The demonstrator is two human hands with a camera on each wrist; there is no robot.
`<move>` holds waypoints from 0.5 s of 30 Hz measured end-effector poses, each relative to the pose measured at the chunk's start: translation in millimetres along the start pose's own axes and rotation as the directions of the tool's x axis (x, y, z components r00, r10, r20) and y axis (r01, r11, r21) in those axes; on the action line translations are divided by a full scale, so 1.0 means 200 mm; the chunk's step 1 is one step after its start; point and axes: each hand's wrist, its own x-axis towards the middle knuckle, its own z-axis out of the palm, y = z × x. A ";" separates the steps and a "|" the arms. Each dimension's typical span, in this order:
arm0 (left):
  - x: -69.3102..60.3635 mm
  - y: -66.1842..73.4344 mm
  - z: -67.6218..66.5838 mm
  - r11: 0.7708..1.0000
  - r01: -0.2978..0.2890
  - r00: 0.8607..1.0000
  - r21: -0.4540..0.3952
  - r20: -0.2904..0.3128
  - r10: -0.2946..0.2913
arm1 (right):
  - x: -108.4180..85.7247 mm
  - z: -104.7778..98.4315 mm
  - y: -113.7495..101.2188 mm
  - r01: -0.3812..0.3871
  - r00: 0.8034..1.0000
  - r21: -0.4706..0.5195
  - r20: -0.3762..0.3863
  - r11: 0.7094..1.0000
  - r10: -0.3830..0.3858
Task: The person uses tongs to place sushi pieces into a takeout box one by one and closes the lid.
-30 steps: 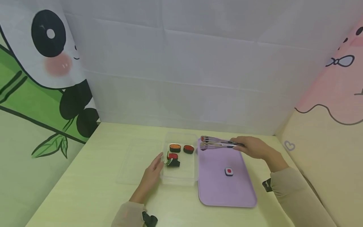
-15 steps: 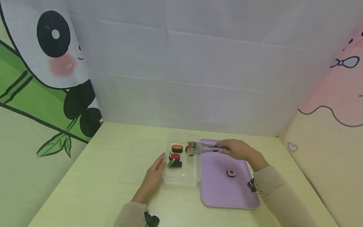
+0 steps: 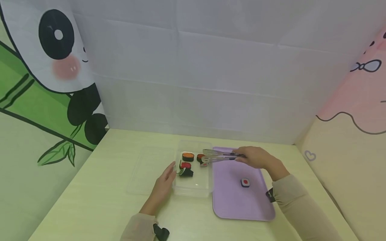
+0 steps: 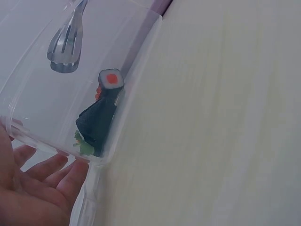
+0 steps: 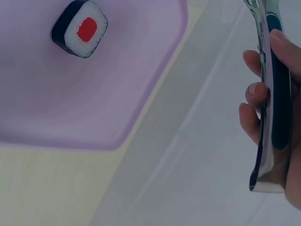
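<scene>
My right hand (image 3: 254,157) grips metal tongs (image 3: 221,158) by the handles, their slotted tips over the right part of a clear plastic box (image 3: 193,192). A small sushi roll (image 3: 204,164) lies just below the tips, beside a red-topped piece (image 3: 200,157). Also in the box are an orange-topped piece (image 3: 188,156), a red one (image 3: 185,165) and a dark seaweed cone (image 3: 186,172). My left hand (image 3: 163,187) touches the box's left wall with extended fingers; in the left wrist view the fingers (image 4: 75,179) rest along its rim.
A purple tray (image 3: 232,207) stands against the box's right side, with one white roll with a red centre (image 3: 245,182) on it. A clear lid (image 3: 147,170) lies left of the box. A pale curtain (image 3: 193,83) hangs behind the table.
The tongs have moved left from above the tray to over the box. The roll now lies below their tips, which stand slightly apart. My left hand remains at the box.
</scene>
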 end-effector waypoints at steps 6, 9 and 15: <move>0.00 0.00 0.01 1.000 0.001 1.000 0.004 -0.006 -0.001 | -0.05 -0.02 0.03 -0.037 0.999 0.024 -0.014 0.999 0.037; -0.01 0.01 0.01 1.000 -0.002 1.000 0.008 -0.002 0.002 | -0.09 -0.04 0.05 -0.059 0.998 0.043 -0.023 0.997 0.060; -0.01 0.01 0.01 1.000 -0.010 1.000 0.024 0.002 0.009 | -0.20 -0.07 0.12 -0.105 0.993 0.053 -0.054 0.993 0.108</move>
